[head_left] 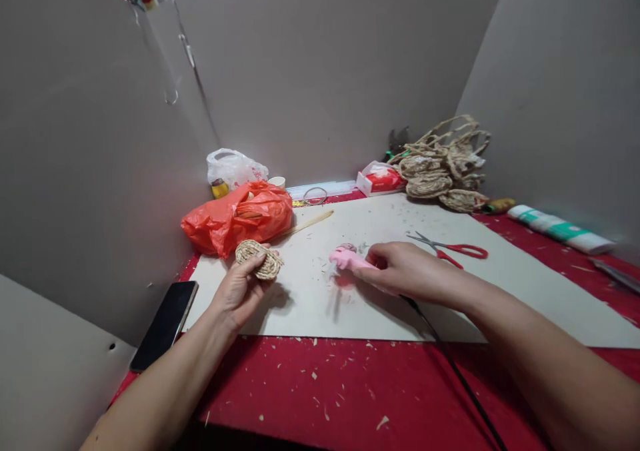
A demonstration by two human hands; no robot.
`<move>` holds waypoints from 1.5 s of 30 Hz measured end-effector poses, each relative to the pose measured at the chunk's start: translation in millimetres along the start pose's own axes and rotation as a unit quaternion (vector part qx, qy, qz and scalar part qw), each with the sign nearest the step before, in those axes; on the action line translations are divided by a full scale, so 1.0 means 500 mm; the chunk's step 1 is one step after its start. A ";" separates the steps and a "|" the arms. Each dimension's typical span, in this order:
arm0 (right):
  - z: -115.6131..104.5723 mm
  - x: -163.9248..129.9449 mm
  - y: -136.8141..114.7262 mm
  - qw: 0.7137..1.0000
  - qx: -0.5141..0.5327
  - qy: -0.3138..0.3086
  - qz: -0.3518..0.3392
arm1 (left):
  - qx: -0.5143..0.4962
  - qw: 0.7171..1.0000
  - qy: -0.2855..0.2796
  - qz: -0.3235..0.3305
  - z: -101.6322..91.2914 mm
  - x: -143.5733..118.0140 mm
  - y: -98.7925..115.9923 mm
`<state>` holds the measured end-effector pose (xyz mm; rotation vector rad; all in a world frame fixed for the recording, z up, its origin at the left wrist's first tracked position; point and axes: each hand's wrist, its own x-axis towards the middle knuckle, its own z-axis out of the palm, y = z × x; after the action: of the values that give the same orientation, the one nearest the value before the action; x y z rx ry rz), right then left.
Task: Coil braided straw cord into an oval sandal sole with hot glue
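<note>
The left hand point(239, 292) has its fingers pinched around a small flat coil of woven straw-coloured rope point(259, 258), lifted just above the near-left corner of the pale rectangular board point(500, 291) on the red-covered desk point(350, 391), while the right hand point(407, 269) wraps its fingers closed on a pink glue gun point(347, 258) over the board's middle, a black cord point(450, 364) trailing off the board's near edge. Red-handled scissors point(453, 247) lie on the board just right of that hand; an orange plastic bag point(237, 216) sits at the board's far-left corner, a black phone point(165, 324) left of the board, and a heap of woven rope pieces point(443, 164) at its far edge.
</note>
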<state>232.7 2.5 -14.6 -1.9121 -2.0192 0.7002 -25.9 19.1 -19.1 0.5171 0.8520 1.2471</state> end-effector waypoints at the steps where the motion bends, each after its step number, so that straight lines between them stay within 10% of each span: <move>1: -0.006 -0.003 0.000 0.996 0.082 -0.016 -0.013 | -0.009 1.000 0.001 -0.001 0.000 0.001 0.001; 7: 0.008 -0.038 -0.023 0.862 0.484 -0.037 -0.144 | -0.048 0.999 0.011 -0.004 0.002 -0.003 0.006; 16: 0.081 -0.096 -0.088 0.943 0.274 0.060 -0.179 | -0.063 0.998 0.018 -0.010 0.002 -0.010 0.002; 29: 0.108 -0.087 -0.088 0.942 0.094 0.138 -0.291 | -0.055 0.998 0.003 -0.024 0.002 -0.019 -0.008; 45: 0.112 -0.083 -0.085 0.947 0.100 0.143 -0.269 | -0.044 0.998 -0.005 -0.043 0.000 -0.019 -0.014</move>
<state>171.8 -47.6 -34.6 -1.1819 -2.0479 0.4326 -22.3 8.4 -21.8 0.4119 0.7990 1.1963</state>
